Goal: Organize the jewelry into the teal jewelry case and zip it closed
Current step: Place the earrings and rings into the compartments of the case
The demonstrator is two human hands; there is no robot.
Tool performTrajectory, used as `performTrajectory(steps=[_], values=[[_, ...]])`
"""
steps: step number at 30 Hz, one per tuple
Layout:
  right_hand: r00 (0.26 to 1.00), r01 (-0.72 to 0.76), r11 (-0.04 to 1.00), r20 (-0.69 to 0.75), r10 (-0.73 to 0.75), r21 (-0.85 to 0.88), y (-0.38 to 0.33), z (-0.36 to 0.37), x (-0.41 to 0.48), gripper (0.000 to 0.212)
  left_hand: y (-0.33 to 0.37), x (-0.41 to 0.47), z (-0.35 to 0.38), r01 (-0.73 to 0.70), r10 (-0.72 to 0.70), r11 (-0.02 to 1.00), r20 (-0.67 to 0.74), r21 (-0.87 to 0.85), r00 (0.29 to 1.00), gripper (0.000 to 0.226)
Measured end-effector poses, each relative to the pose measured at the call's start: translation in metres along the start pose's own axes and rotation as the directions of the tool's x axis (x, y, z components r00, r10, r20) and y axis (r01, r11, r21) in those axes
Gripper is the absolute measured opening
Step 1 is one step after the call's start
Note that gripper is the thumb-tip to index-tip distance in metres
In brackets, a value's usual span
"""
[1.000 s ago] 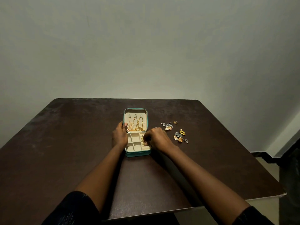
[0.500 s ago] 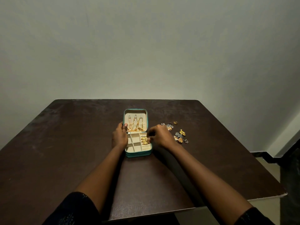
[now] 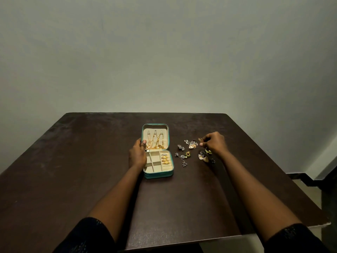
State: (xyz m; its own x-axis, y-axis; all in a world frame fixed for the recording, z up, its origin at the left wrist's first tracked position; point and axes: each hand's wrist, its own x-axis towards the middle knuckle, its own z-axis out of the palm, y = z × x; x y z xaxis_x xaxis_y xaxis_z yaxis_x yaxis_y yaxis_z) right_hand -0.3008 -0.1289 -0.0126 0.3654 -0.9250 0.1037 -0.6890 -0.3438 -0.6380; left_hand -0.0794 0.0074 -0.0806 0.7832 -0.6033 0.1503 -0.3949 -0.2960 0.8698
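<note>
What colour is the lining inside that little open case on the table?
The lining is cream; the case outside is teal. Head view shows it.

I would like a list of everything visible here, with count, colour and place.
zippered teal jewelry case: one, teal with cream lining, open, table centre
thin gold chains: several, gold, in its lid
small rings: several, mostly gold, base's right column
loose metal earrings: many, silver, gold, green, table right of case
square table: one, dark brown, foreground
plain wall: one, grey-green, behind table
left hand: one, grips case's left edge
right hand: one, among far earrings; pinch unclear
</note>
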Motion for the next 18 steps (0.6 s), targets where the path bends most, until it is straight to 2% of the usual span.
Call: performTrajectory(steps=[18], values=[[0.995,-0.104,0.990,-0.021,0.103,-0.097,0.020,0.003,0.036,0.020,-0.001,0.001,0.001,0.002,-0.003,1.000,0.007,0.017,1.000,0.037]])
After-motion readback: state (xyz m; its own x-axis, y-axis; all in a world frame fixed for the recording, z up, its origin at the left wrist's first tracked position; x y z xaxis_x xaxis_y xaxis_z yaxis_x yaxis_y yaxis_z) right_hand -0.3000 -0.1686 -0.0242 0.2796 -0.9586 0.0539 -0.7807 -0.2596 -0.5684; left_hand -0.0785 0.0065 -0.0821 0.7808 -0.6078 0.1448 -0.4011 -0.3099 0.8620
